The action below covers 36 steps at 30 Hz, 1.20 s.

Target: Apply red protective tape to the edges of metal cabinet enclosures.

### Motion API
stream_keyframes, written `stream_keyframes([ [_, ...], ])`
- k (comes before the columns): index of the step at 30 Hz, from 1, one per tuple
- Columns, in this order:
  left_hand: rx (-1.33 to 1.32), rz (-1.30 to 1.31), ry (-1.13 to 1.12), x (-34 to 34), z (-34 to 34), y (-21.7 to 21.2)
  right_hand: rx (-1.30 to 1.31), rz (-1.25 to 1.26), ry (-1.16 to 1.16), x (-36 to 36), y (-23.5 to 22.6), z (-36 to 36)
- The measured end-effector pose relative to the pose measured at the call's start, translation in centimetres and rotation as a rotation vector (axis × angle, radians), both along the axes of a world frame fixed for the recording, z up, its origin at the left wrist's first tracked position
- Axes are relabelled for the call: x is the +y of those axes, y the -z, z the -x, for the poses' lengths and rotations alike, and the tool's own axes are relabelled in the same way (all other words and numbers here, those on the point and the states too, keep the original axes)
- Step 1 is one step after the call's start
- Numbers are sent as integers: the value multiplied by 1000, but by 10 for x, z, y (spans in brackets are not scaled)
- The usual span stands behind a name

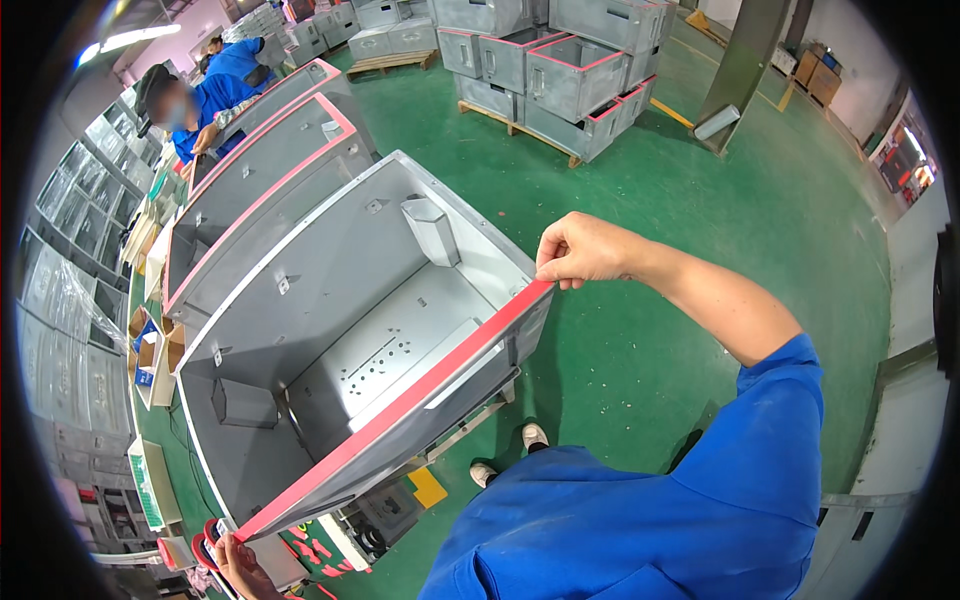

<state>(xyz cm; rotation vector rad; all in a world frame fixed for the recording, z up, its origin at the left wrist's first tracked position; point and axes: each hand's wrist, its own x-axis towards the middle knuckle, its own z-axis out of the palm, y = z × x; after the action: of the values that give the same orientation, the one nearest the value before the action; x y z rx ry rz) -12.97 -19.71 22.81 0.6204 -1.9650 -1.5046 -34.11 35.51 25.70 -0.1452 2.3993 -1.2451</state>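
Observation:
In front of me stands a large grey open metal box (330,220), its inside bare but for brackets and rows of small holes in the floor. A red strip of tape (400,405) runs along its near top edge. At the right corner my right hand (585,250) is closed, thumb and fingertips pinching the strip's end. My left hand (243,568) is closed at the lower left corner, its fingertips on the strip's other end. Beside those fingers are red loops like scissor handles (208,545); whether the left hand holds them too I cannot tell.
Similar boxes with red-edged rims (270,150) stand beyond, where a co-worker in blue (205,110) leans over. More grey boxes are stacked on a pallet (515,125) near a pillar (750,80). Red tape scraps (310,550) lie below the box. Cartons (150,355) stand at left.

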Motion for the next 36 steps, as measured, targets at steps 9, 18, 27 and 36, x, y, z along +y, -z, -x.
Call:
stream_keyframes([
  [9, 18, 262, 132, -19, -5, 14, 11, 26, 14, 1, 1, -1],
  [18, 48, -145, 33, -41, -2, 25, 21, 45, 28, 2, 3, -1],
  [27, 79, -257, 92, -55, -6, 32, 68, 46, 50, 1, 5, -2],
  [36, 72, -289, 111, -38, -9, 22, 97, 211, 140, 5, 16, -10],
])
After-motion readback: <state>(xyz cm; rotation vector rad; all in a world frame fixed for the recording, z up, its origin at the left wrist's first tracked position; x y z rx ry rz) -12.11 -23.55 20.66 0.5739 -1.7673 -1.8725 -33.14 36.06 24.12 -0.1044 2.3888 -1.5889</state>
